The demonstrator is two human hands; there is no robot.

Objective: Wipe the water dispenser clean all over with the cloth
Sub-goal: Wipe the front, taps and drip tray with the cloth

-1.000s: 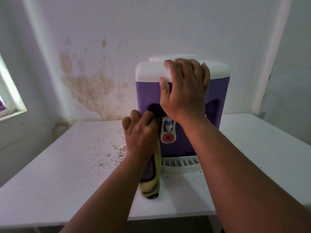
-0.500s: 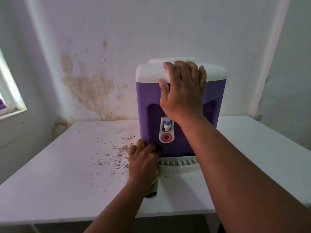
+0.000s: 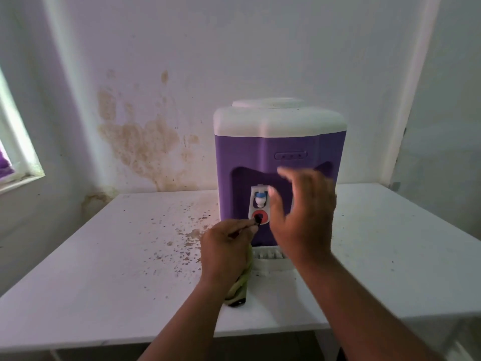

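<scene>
Nearest, the left hand is closed on a yellow-green cloth whose tail hangs to the white table, speckled with brown spots. The right hand, blurred, hovers with fingers spread before the purple water dispenser, hiding part of its tap recess and drip tray. Behind stands a stained wall; a window is cut off at the left.

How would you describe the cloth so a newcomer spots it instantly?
On the white table, find the purple water dispenser. In front of it, the left hand grips the cloth, the only pale green, dark-edged thing there.
</scene>
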